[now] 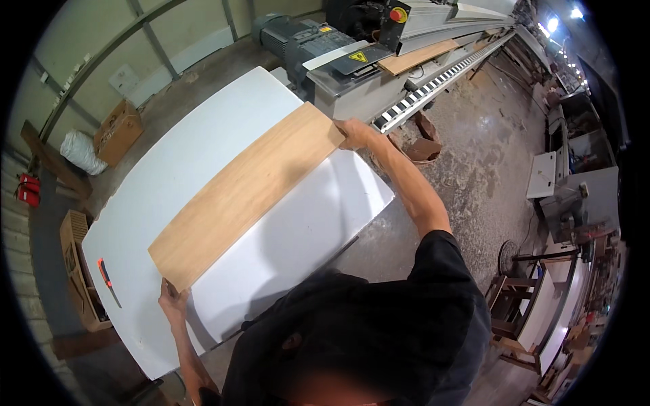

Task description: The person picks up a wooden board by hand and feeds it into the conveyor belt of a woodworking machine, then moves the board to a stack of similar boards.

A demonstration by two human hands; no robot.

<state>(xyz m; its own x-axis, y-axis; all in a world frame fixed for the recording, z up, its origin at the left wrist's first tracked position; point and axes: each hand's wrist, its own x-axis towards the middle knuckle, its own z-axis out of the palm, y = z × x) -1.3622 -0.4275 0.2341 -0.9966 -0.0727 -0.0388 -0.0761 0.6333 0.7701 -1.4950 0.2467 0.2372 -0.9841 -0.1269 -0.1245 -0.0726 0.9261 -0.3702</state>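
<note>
I see a long wooden board (247,193) lying flat and slantwise across the white counter (203,135), one end at the near edge, the other at the far right corner beside the machine (352,64). My left hand (174,301) has its grip closed on the near end, fingers under the edge; my right hand (353,133) is closed on the far end. I judge the step to be handling the board end to end (lifted or still resting, I cannot tell). Any next move calls for both ends rising evenly and steady. An orange-handled tool (106,275) lies by the counter's left edge.
</note>
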